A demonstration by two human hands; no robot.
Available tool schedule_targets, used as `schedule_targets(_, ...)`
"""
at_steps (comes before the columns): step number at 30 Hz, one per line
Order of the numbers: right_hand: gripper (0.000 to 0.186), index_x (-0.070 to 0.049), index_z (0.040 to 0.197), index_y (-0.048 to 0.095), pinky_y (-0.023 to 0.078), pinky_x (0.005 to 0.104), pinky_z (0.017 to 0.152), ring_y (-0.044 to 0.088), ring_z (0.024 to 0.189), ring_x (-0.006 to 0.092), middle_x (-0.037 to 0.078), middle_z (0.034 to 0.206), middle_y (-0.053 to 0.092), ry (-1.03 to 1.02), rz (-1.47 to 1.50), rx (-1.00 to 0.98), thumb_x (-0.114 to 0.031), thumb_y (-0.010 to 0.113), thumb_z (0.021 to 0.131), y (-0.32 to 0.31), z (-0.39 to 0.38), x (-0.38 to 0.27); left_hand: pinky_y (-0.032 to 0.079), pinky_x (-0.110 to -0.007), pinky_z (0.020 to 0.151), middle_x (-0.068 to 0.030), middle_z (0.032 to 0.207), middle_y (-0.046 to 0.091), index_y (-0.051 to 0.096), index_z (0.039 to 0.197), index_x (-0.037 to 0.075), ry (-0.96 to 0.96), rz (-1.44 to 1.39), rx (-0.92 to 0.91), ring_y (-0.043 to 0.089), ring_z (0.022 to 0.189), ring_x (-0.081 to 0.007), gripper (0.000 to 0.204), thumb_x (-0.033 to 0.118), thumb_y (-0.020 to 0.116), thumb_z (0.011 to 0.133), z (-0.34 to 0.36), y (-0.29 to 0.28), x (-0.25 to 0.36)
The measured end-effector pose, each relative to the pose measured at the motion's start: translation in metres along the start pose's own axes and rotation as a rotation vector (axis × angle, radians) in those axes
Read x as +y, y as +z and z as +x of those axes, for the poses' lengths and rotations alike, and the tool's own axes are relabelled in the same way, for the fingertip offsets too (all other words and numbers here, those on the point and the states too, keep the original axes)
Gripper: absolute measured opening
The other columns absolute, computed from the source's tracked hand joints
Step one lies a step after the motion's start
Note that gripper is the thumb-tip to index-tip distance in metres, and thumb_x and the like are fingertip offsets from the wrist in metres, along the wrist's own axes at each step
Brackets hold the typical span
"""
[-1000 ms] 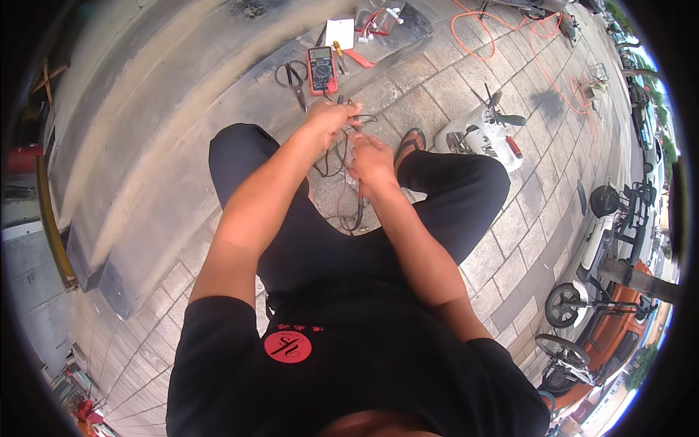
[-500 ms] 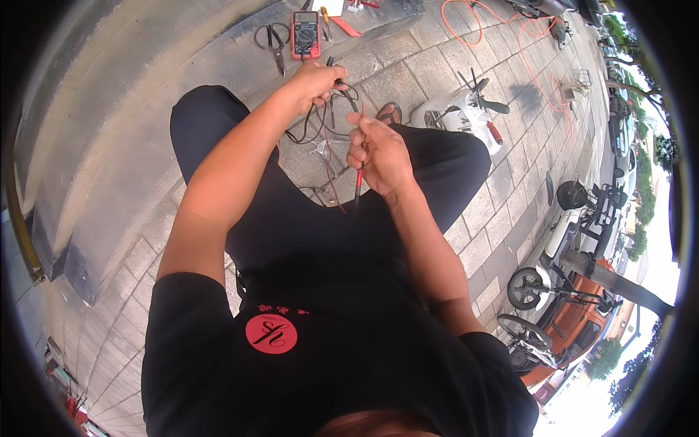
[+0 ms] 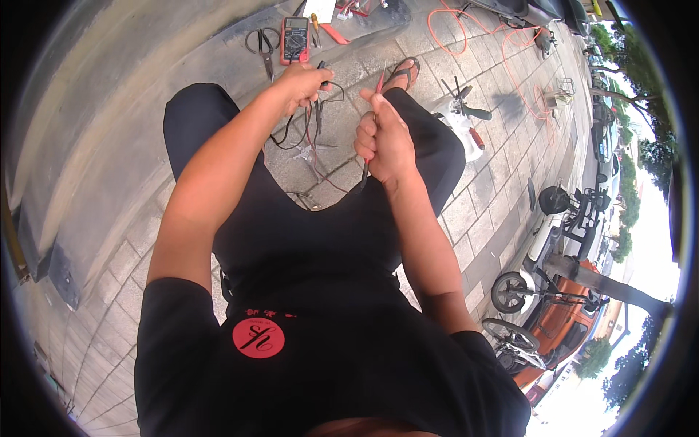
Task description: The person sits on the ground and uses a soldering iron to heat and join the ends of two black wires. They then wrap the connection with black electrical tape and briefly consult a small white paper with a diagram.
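Note:
My left hand is closed on a black cable connector, whose black cord loops below the fingers. Closed too, my right hand grips a red test probe that points up and away from me. The probe's tail end shows under the fist, and a thin dark red lead runs from there toward the left. Just beyond my left hand lies a red-framed multimeter with a grey display. Scissors with dark handles lie to its left.
Beside the multimeter are a screwdriver with a yellow handle, a red strip and white paper. A white motor-like unit sits right of my knee. An orange hose trails over the paving. Parked two-wheelers stand farther right.
My right hand has risen and moved slightly right with the probe, away from the connector. My left hand has shifted a little left, still holding the connector. The whole view has shifted slightly.

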State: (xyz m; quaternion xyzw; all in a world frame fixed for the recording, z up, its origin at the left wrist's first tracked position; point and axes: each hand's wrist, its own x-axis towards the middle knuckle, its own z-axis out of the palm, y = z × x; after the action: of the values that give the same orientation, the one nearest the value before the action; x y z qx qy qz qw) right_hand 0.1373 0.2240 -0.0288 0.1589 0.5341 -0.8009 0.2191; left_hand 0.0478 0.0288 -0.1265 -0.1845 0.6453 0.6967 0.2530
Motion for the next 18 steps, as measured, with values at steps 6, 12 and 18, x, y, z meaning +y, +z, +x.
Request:
schedule_targets(6, 0.036, -0.005, 0.124, 0.065, 0.029, 0.0264, 0.044, 0.034, 0.049, 0.0085, -0.003, 0.067, 0.042, -0.018, -0.234, 0.093, -0.035, 0.058, 0.108, -0.023, 0.093, -0.059, 0.03, -0.024, 0.044, -0.0027, 0.088, 0.069, 0.068, 0.101, 0.006, 0.017, -0.027, -0.026, 0.044, 0.053, -0.0048, 0.025, 0.031, 0.071, 0.098, 0.0, 0.008, 0.006)
schedule_targets(12, 0.032, -0.007, 0.113, 0.071, 0.031, 0.0268, 0.042, 0.035, 0.048, 0.0084, -0.001, 0.068, 0.043, -0.096, -0.341, 0.201, -0.036, 0.061, 0.105, -0.025, 0.212, -0.13, 0.04, -0.027, 0.056, -0.0014, 0.087, 0.07, 0.071, 0.1, 0.003, -0.065, 0.177, -0.046, 0.05, 0.064, -0.0064, 0.028, 0.031, 0.072, 0.099, 0.013, 0.002, -0.016)
schedule_targets(18, 0.035, -0.006, 0.114, 0.069, 0.029, 0.0289, 0.045, 0.032, 0.05, 0.0096, -0.001, 0.072, 0.044, -0.086, -0.605, 0.291, -0.039, 0.062, 0.104, -0.01, 0.324, -0.185, 0.047, -0.028, 0.068, -0.0009, 0.081, 0.07, 0.07, 0.096, 0.001, -0.01, 0.146, -0.122, 0.059, 0.074, -0.0079, 0.03, 0.031, 0.071, 0.099, 0.028, 0.023, -0.014)
